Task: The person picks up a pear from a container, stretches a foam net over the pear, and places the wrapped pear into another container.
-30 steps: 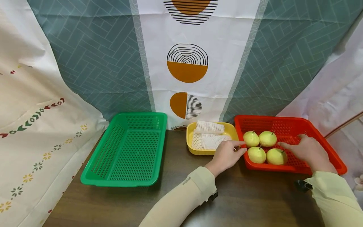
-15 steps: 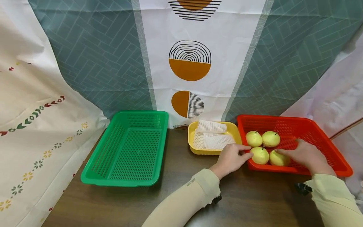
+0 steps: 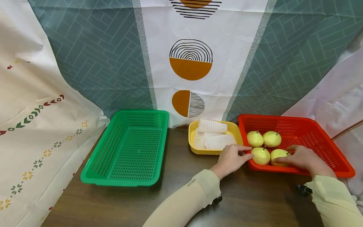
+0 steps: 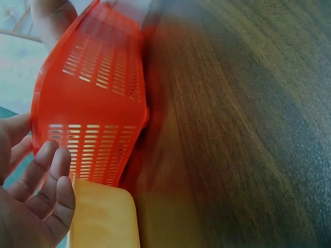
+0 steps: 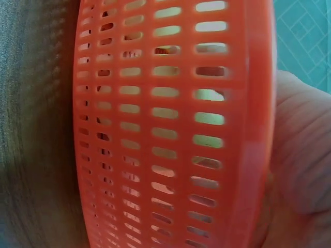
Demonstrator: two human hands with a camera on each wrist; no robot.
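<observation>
A red basket (image 3: 304,123) holds several yellow-green pears bunched at its left end. My right hand (image 3: 307,160) reaches into it and grips the front right pear (image 3: 276,154), thumb on the near side and fingers on the far side. In the right wrist view the basket wall (image 5: 181,121) hides most of that hand (image 5: 302,150). My left hand (image 3: 231,157) holds the basket's left rim with thumb and index finger, beside the front left pear (image 3: 261,156). The left wrist view shows its other fingers (image 4: 44,181) loosely bent outside the perforated wall (image 4: 90,111).
A yellow tray (image 3: 193,147) with white foam fruit nets (image 3: 212,126) stands right against the red basket's left side. Farther left, a green basket (image 3: 119,183) sits on the brown wooden table (image 3: 181,176). Patterned cloth (image 3: 113,56) hangs behind.
My right hand has moved left and down onto the front right pear and closed its fingers around it. The left hand stays at the rim. The view has shifted slightly.
</observation>
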